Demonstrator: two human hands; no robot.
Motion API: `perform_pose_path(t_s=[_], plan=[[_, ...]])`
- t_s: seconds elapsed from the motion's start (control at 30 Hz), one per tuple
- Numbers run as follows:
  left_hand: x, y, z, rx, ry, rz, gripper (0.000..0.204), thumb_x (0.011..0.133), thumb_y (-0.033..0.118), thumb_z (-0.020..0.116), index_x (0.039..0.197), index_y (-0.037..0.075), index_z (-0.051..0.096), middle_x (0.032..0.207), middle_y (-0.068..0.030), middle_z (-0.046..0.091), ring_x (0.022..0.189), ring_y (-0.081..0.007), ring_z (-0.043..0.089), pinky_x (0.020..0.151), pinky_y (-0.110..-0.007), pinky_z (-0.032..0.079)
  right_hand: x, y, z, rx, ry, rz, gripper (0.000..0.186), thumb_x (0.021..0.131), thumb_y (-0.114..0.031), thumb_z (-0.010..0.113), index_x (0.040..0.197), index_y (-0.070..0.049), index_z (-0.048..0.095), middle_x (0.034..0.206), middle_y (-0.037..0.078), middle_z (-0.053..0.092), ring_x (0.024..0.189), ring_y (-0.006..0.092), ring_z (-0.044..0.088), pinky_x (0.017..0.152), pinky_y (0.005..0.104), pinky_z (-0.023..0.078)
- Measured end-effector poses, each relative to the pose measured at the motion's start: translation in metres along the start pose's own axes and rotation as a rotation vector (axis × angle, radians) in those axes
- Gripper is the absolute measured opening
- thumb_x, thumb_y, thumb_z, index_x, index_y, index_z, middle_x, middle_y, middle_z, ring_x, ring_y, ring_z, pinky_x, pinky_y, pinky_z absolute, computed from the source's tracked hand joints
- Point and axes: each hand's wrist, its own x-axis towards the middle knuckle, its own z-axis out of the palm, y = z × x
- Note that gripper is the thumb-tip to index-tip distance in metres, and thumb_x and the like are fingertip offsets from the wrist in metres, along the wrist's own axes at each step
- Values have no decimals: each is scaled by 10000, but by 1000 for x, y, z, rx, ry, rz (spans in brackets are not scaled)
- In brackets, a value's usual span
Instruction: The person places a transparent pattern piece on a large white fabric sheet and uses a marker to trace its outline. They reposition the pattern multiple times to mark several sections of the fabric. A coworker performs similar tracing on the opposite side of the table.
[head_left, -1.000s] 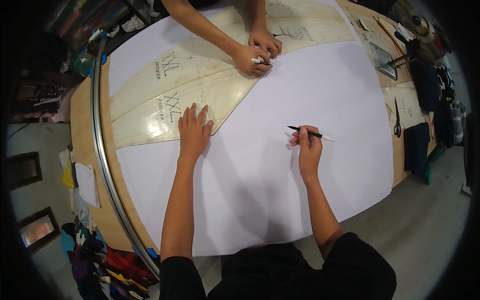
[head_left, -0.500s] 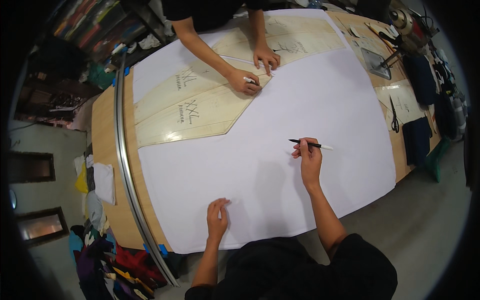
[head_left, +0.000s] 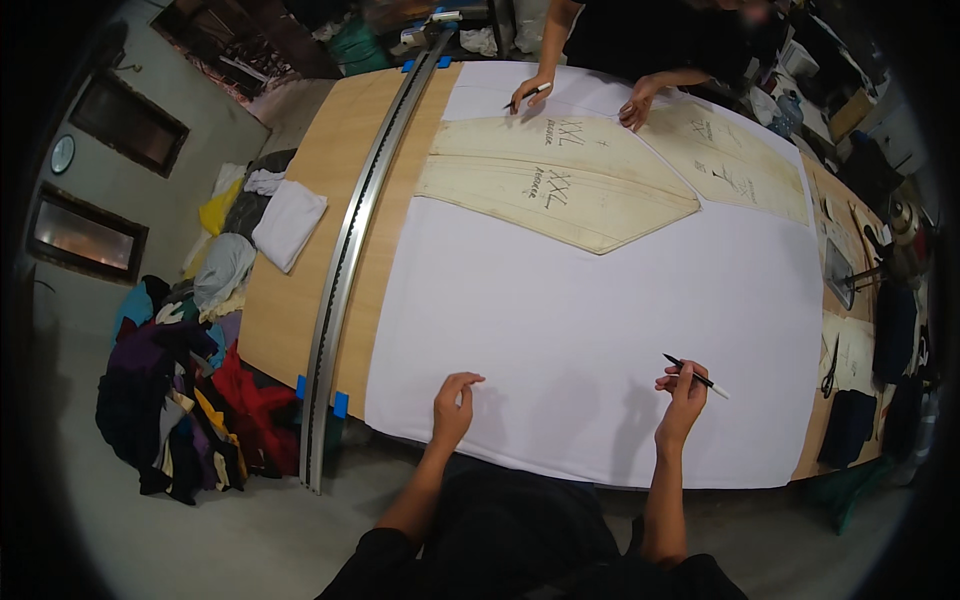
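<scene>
White fabric (head_left: 520, 300) covers most of the table before me. My right hand (head_left: 682, 412) pinches a black pen (head_left: 706, 380) with a white end, its dark tip pointing up and left above the fabric. Over the fabric's near left part, my left hand (head_left: 454, 408) holds nothing, its fingers loosely bent and the thumb apart. Farther off, a cream pattern piece (head_left: 490, 180) with handwriting lies on the cloth, beside a second pattern piece (head_left: 765, 165). Across the table, a co-worker's hand (head_left: 532, 92) holds a pen near the first piece's far edge; their other hand (head_left: 638, 100) touches down beside it.
A long metal rail (head_left: 352, 240) crosses the table's left side. Left of it lies folded white cloth (head_left: 290, 225). Heaped clothes (head_left: 190, 400) sit on the floor. At the right are scissors (head_left: 830, 370), a machine on a stand (head_left: 905, 240) and dark folded cloth (head_left: 850, 425).
My view has swung, so the table appears turned. The co-worker's pen hand has left the pattern's pointed corner for its far edge. My right hand still holds its pen.
</scene>
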Motion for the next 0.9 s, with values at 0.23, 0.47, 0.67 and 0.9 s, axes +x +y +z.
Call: perform_pose_path(t_s=[0.23, 0.47, 0.67, 0.9], plan=[[127, -76, -81, 70, 139, 82, 237, 1088, -66, 588, 1175, 7, 796, 1158, -155, 791, 1075, -322, 762, 954, -397, 590, -49, -7, 65, 5, -23, -5, 335, 1216, -276, 562, 1371, 13, 628, 1159, 164, 735, 927, 190, 718, 819, 352, 616], [272, -194, -135, 291, 88, 94, 361, 1166, 181, 584, 1472, 12, 676, 1478, -212, 676, 1382, -412, 614, 1218, -507, 469, -94, 18, 226, -7, -85, 22, 298, 1192, -236, 637, 1366, 6, 631, 1175, 159, 746, 959, 188, 720, 844, 358, 618], [284, -224, -133, 415, 103, 144, 391, 1173, 223, 575, 1516, 47, 638, 1586, -147, 602, 1521, -374, 512, 1283, -511, 462, -47, 61, 419, -55, -348, -76, 289, 1191, -233, 649, 1331, 20, 635, 1168, 154, 750, 966, 202, 734, 868, 366, 621], [282, -214, -136, 360, 92, 58, 372, 1159, 228, 600, 1485, 62, 670, 1577, -127, 604, 1532, -357, 508, 1275, -490, 477, 18, 105, 559, -203, -447, -218, 287, 1189, -234, 652, 1318, 22, 663, 1160, 128, 784, 1027, 198, 769, 905, 347, 632]])
